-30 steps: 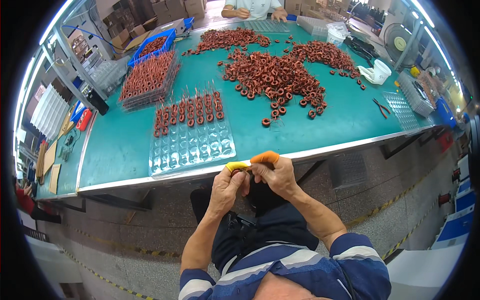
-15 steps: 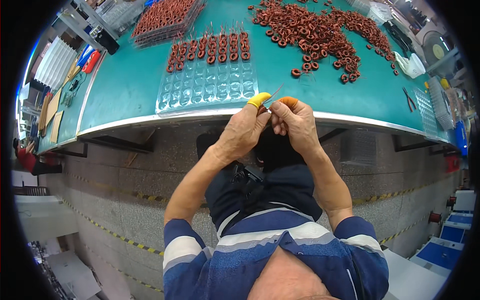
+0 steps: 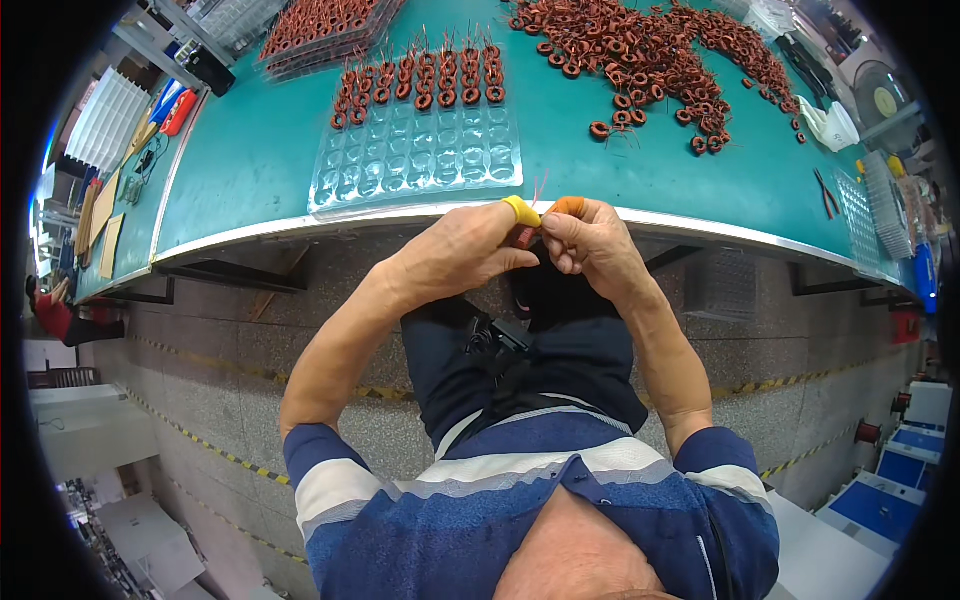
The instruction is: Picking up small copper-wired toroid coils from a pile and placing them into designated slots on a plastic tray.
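A copper-wound ring coil (image 3: 524,237) is held just off the table's front edge, its thin reddish wire leads (image 3: 541,184) pointing up and away. My left hand (image 3: 470,245), a yellow cot on one finger, is closed on the coil and partly covers it. Against it, my right hand (image 3: 590,235), wearing an orange finger cot, pinches with thumb and forefinger where the leads come out; its exact grip point is hidden. Beyond my left hand lies a clear plastic tray (image 3: 420,160), its far pockets filled with rows of similar coils (image 3: 425,80).
A big heap of loose coils (image 3: 640,60) spreads over the green table (image 3: 250,150). Stacked full trays (image 3: 330,30) stand at far left. Pliers (image 3: 827,195), a white cup-like container (image 3: 835,128) and more clear trays (image 3: 880,205) sit at right. The table's metal edge (image 3: 400,218) runs close to my hands.
My left hand has turned, its elbow swinging outward and its wrist bending more crosswise. The wire leads now stand more upright. Both hands stay together at the coil.
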### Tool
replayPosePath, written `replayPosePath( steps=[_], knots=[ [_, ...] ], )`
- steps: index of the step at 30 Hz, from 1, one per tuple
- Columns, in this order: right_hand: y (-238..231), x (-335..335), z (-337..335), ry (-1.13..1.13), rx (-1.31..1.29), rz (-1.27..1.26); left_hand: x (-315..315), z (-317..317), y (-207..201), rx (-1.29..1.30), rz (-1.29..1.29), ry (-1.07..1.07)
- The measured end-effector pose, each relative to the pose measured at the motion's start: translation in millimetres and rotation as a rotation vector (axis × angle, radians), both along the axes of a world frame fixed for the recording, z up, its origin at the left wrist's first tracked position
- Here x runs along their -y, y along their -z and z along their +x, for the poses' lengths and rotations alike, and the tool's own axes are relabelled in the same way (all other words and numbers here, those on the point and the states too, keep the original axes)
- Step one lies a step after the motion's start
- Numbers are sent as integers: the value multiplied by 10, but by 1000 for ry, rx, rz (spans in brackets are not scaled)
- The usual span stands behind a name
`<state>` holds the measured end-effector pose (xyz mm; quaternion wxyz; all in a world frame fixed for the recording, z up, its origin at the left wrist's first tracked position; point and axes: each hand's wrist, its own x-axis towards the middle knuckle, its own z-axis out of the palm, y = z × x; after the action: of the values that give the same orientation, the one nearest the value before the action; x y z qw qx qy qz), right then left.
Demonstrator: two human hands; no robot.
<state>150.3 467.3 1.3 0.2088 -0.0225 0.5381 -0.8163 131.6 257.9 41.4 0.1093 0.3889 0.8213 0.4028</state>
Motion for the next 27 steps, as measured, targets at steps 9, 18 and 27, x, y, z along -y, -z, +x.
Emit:
replayPosePath(
  steps=[9, 18, 27],
  knots=[
    [-108, 162, 106, 171, -171, 271, -78, 158, 310, -237, 29, -304],
    [-82, 182, 11, 215, -179, -32, -272, 282, 470, 495, 1001, -166],
    [44, 325, -17, 325, -333, 124, -171, 261, 499, 632, 927, -285]
  ],
)
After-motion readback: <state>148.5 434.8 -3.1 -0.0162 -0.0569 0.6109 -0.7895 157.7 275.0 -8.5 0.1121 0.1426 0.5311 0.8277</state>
